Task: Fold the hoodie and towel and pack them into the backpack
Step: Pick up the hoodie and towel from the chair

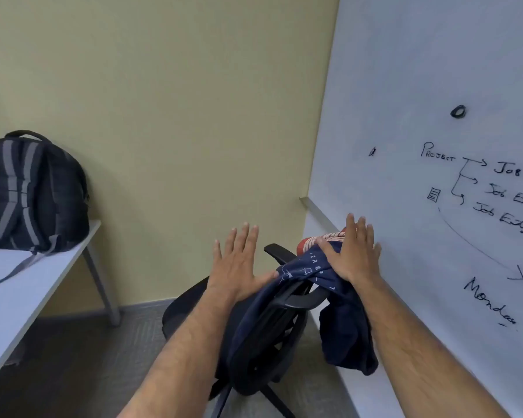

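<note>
Over the black mesh office chair, both hands lay flat-fingered on the draped navy hoodie, gripping nothing; pickup step, grasp needed next.

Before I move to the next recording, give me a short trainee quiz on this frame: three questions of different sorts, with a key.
1. True or false: the backpack lies on the floor beside the chair.
2. Multiple choice: the navy hoodie is (A) folded on the table, (B) draped over the chair's back, (C) inside the backpack.
3. Fill in: the right hand lies flat, fingers spread, on the ____, while the left hand is open at its edge.

Key: 1. false, it stands upright on the table. 2. B. 3. hoodie; a red-striped cloth shows just beyond it.
</note>
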A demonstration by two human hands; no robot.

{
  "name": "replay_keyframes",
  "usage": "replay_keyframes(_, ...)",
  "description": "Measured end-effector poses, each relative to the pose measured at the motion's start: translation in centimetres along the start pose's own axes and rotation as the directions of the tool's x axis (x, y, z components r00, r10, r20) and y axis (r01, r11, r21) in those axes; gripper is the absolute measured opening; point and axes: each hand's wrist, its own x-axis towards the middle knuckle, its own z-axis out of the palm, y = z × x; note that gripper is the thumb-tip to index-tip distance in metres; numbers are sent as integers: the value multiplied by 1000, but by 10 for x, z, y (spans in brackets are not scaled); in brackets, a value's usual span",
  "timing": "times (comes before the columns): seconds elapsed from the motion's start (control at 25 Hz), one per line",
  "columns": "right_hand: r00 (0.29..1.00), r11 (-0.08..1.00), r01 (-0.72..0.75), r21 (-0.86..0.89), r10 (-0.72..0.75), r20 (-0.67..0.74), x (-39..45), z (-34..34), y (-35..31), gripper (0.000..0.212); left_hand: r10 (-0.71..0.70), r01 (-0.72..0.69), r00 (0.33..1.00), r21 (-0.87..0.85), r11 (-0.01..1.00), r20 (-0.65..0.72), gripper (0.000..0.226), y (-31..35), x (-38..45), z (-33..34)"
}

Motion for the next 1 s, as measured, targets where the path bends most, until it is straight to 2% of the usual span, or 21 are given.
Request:
replay_keyframes(0.08,994,999,-51,10,50,99,13,-3,11,107,55,-51,995,-51,997,82,108,16,11,8)
replay_keyframes(0.24,955,998,-65,5,60,292,44,1,38,119,167,-132,975,-221,966,149,95,50,40,27)
replay_keyframes(0.4,912,996,-85,17,71,404,68,8,47,126,269,-131,902,-380,916,337,82,71,68,45)
replay_keyframes(0.52,885,995,-88,-56,104,453,84,8,48,129,277,-131,833,-315,940,478,80,81,80,57)
replay_keyframes(0.6,868,992,-80,-97,117,483,92,9,45,126,257,-135,857,-286,949,447,60,85,84,64)
replay_keyframes(0.68,853,986,-73,-152,141,503,96,12,42,113,239,-132,884,-276,952,401,40,88,86,71)
replay_keyframes(0.76,850,981,-71,-178,153,504,100,16,40,90,235,-144,895,-254,956,378,29,90,88,74)
replay_keyframes(0.88,857,985,-41,-166,120,501,103,23,34,56,219,-139,903,-231,963,369,25,91,90,75)
replay_keyframes(1.0,874,989,-25,-144,92,478,102,27,28,44,202,-123,916,-236,964,346,24,91,91,71)
